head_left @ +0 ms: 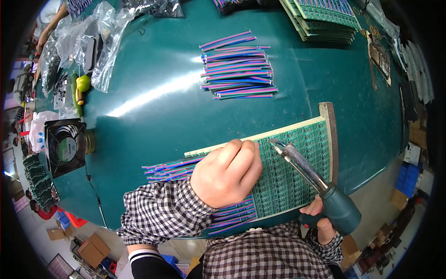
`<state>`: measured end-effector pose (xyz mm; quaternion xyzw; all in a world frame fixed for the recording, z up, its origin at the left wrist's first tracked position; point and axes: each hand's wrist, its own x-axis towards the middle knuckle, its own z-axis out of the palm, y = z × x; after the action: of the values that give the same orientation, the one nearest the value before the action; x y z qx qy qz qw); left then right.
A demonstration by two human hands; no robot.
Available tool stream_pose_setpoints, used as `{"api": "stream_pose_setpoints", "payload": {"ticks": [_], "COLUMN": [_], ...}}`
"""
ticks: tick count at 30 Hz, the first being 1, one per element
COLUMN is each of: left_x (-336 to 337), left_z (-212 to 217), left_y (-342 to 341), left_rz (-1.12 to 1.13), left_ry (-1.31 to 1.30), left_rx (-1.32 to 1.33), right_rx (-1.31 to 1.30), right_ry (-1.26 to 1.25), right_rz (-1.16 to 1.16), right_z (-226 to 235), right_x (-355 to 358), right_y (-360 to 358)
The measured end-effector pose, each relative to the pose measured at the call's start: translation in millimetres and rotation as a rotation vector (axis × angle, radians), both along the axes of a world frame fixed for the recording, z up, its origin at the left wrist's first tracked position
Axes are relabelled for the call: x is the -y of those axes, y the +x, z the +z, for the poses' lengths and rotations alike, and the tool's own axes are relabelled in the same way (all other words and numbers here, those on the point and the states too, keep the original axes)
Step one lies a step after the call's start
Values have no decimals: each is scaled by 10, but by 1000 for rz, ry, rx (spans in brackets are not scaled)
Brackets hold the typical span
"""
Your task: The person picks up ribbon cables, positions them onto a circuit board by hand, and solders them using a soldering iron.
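Note:
My left hand (227, 172) is curled into a fist and presses down on a row of multicoloured wires (169, 169) lying along the left side of a green circuit board panel (297, 162). My right hand (320, 218) grips the teal handle of a soldering iron (306, 174), whose metal tip points up and left over the panel, close to my left knuckles. Checked sleeves cover both forearms. A wooden strip (331, 139) runs along the panel's right edge.
A loose pile of coloured wires (239, 69) lies on the dark green table (153, 107) further back. Stacked green panels (325, 21) sit at the top right. A small black fan (65, 146), plastic bags (100, 42) and a green fruit (83, 83) stand at the left.

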<state>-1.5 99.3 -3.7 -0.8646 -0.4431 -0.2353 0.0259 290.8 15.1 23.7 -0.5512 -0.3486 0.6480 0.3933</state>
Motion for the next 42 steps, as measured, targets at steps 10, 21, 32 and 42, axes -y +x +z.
{"api": "stream_pose_setpoints", "payload": {"ticks": [10, 21, 32, 42], "left_x": [-207, -853, -807, -684], "left_z": [687, -23, -74, -20], "left_y": [-123, -72, -132, -309], "left_rz": [63, 130, 124, 197], "left_ry": [-397, -320, -376, -759], "left_rx": [289, 198, 374, 965], "right_rx": [-341, -206, -201, -172], "right_ry": [92, 199, 188, 199], "right_rz": [-87, -114, -121, -108], "right_z": [-172, -227, -207, -145], "right_x": [-33, -134, -94, -66], "right_y": [262, 315, 323, 202]}}
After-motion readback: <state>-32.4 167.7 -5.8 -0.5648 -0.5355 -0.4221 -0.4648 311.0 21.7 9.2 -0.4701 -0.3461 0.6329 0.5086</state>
